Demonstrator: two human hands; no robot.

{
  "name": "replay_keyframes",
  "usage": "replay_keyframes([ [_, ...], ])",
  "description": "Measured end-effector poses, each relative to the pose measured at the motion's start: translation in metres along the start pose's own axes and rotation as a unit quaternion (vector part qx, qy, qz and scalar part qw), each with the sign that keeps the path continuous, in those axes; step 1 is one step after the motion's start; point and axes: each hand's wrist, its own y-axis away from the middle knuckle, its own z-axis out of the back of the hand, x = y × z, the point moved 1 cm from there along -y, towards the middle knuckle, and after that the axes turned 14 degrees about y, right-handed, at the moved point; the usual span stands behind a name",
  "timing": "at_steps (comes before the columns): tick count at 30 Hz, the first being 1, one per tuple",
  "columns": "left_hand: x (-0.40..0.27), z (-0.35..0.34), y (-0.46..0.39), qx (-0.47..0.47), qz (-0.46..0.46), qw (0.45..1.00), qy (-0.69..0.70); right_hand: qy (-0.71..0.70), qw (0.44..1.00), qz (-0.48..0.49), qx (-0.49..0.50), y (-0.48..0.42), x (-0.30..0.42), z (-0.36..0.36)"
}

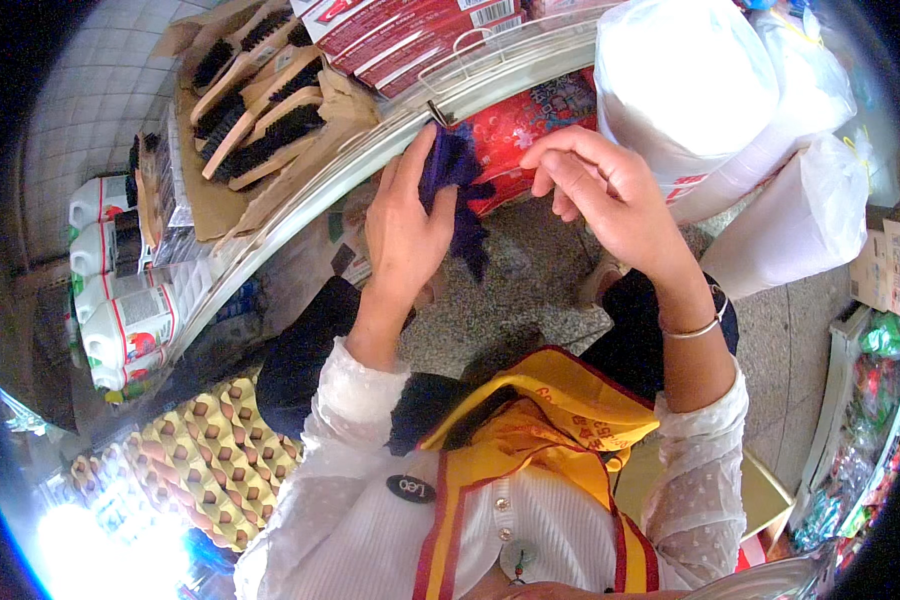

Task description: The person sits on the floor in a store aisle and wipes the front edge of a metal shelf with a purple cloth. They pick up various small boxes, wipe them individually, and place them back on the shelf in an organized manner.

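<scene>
My left hand (pixel 405 225) grips a dark purple cloth (pixel 450 169), perhaps a glove, by the front edge of a white metal shelf (pixel 322 184). A dark clip or hook (pixel 436 112) sits on the shelf edge just above the cloth, whose lower part hangs loose over the floor. To the right, my right hand (pixel 607 199) is in the air with bent fingers apart, and nothing shows in it. Behind that hand lies a red printed plastic package (pixel 525 127) under the shelf. A bracelet (pixel 697 328) circles my right wrist.
Wooden-handled brushes (pixel 259 97) fill a cardboard box on the shelf, beside red cartons (pixel 390 37). White jugs (pixel 131 319) stand at left. Egg trays (pixel 221 450) are stacked at lower left. Large white plastic-wrapped rolls (pixel 787 217) stand at right. Terrazzo floor (pixel 510 277) lies below.
</scene>
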Motion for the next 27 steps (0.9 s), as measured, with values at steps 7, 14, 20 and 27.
replay_keyframes([
  [7, -0.012, 0.02, -0.014, 0.119, 0.026, 0.974, -0.189, 0.008, 1.0, -0.005, 0.028, -0.002, -0.002, -0.008],
  [14, -0.018, 0.037, -0.008, 0.139, 0.01, 0.935, -0.327, 0.004, 1.0, 0.001, -0.012, -0.003, -0.004, -0.002],
  [20, -0.013, 0.056, 0.018, 0.127, 0.064, 0.99, -0.025, 0.006, 1.0, 0.002, -0.011, 0.0, -0.001, 0.0],
  [27, 0.0, 0.017, 0.005, 0.072, 0.044, 0.995, -0.059, 0.013, 1.0, -0.011, 0.019, -0.002, 0.0, -0.004],
])
